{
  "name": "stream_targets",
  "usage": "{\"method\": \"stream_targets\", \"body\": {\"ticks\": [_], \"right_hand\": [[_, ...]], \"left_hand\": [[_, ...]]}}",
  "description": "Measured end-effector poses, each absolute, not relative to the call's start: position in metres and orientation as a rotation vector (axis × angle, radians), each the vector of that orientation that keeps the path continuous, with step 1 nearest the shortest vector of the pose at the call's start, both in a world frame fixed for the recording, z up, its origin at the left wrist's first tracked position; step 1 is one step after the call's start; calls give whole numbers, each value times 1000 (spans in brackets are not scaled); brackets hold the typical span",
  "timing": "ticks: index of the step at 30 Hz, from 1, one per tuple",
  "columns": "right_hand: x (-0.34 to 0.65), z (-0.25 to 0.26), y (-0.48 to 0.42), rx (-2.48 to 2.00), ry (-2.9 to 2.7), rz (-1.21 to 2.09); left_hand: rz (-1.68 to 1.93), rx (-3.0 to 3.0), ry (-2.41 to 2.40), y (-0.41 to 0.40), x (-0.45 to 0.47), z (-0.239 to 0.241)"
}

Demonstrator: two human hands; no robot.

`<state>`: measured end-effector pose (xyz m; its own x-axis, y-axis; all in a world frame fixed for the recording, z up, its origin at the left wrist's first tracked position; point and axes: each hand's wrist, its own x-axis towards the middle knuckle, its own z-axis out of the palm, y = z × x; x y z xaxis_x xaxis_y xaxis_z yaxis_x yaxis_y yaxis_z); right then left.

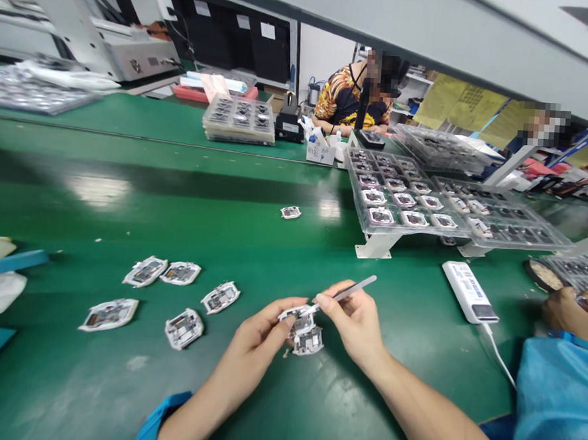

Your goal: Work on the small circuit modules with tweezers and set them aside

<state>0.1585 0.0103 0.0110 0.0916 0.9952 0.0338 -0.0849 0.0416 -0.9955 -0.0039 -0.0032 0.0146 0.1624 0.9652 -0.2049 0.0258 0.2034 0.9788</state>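
My left hand (261, 337) is closed on a white-framed circuit module (302, 319), pinched between thumb and fingers above the green bench. Just below it sits another white-framed module (308, 341); whether the two touch I cannot tell. My right hand (352, 323) grips a slim grey tool (357, 287) with a rounded rear end, shaped like tweezers. Its working end is hidden by the fingertips, which are at the held module's right edge. To the left lie several similar modules, the nearest being a module (220, 298) beside my left hand.
Clear trays of modules (405, 193) stand on raised white supports at the right. A single module (290, 212) lies mid-bench. A white device (469, 294) with a cable lies near a co-worker's hand (567, 316). Stacked trays (240, 120) and a labelled box (321, 152) are farther back.
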Motion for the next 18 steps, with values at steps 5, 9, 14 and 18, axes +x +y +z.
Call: {"method": "stream_targets", "body": {"ticks": [5, 9, 14, 18], "right_hand": [[159, 11, 9, -1163, -1143, 1127], [161, 9, 10, -1156, -1178, 1143], [163, 9, 9, -1169, -1230, 1111], [161, 9, 6, -1149, -1256, 1080]], "left_hand": [[940, 1200, 1194, -2, -5, 14], [920, 1235, 1192, -2, -6, 14], [915, 1207, 1187, -2, -5, 11], [917, 1167, 1190, -2, -4, 14]]}}
